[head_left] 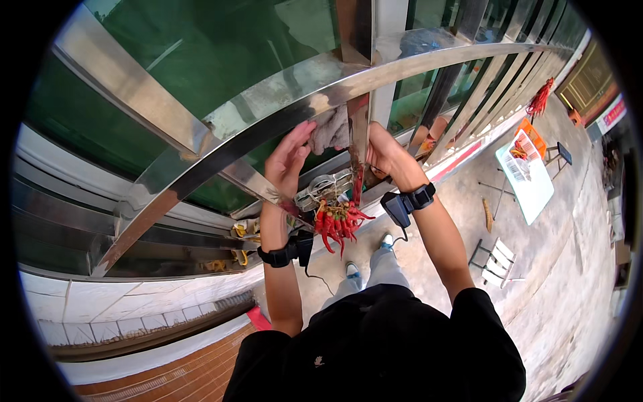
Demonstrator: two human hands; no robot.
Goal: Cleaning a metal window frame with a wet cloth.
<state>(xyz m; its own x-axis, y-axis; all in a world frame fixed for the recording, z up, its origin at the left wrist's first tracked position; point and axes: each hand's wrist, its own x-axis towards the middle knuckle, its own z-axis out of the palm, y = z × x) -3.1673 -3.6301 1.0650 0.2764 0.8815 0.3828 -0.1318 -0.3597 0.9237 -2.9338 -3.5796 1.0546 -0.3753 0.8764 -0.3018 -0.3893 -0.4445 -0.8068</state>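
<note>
My left hand (289, 153) reaches between the bars of a metal window grille (281, 115). Its fingers are extended and slightly apart, with the tips at the edge of a crumpled grey cloth (329, 131). From the other side of an upright bar (358, 135) comes my right hand (384, 151); the bar hides part of it, and a fingertip shows at the cloth's lower edge. Below both hands, a bunch of red chili peppers (339, 223) hangs against the grille. A bundle of pale string or wire (324, 190) lies behind it on the sill.
Green-tinted window glass (216, 55) stands behind the grille. To the right are a light folding table (533, 176), a small slatted stool (498, 264) and an orange crate (531, 135). Another chili bunch (541, 98) hangs farther along. Both wrists wear black strapped devices (399, 208) with cables.
</note>
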